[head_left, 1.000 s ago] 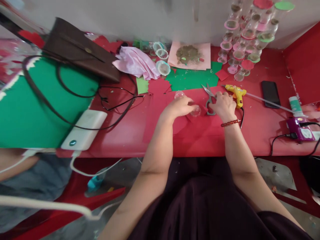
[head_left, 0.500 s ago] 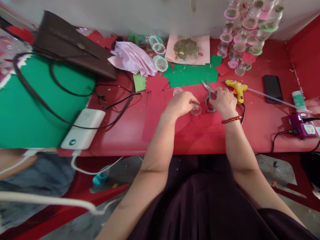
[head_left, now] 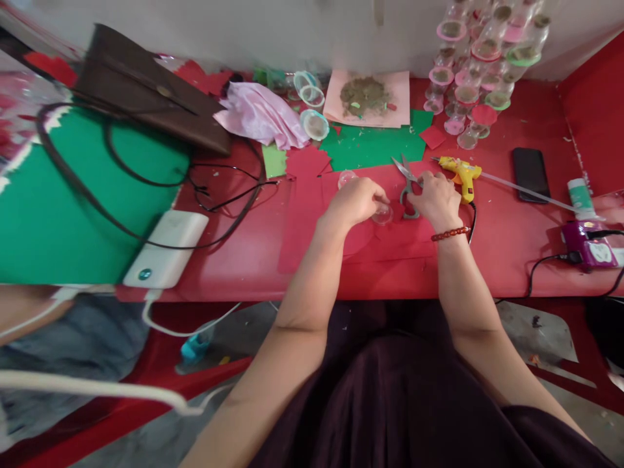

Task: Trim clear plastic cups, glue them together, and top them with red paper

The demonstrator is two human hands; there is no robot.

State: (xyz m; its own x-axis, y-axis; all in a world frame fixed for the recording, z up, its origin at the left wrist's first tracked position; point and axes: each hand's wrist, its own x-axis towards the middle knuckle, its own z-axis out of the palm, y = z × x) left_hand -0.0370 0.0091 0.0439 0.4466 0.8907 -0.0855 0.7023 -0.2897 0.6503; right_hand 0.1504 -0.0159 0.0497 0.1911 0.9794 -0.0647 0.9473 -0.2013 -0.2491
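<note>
My left hand [head_left: 357, 201] is curled over a small clear plastic cup [head_left: 382, 215] that rests on red paper [head_left: 390, 231] on the red table [head_left: 253, 260]. A second clear cup [head_left: 347, 178] lies just beyond its knuckles. My right hand [head_left: 436, 199] is closed around the handles of grey scissors [head_left: 405, 182], whose blades point away and to the left. A red bead bracelet [head_left: 449, 233] circles the right wrist.
A yellow glue gun [head_left: 462, 175] lies right of the scissors, with a black phone [head_left: 530, 174] and a purple device [head_left: 591, 247] further right. Stacked clear cups [head_left: 478, 71], green paper [head_left: 375, 143], a pink sheet with brown material [head_left: 368, 97], a brown bag [head_left: 146, 91], cables and a white power bank [head_left: 163, 250] fill the rest.
Both hands have stayed almost in place over the cup and scissors. The view has shifted slightly.
</note>
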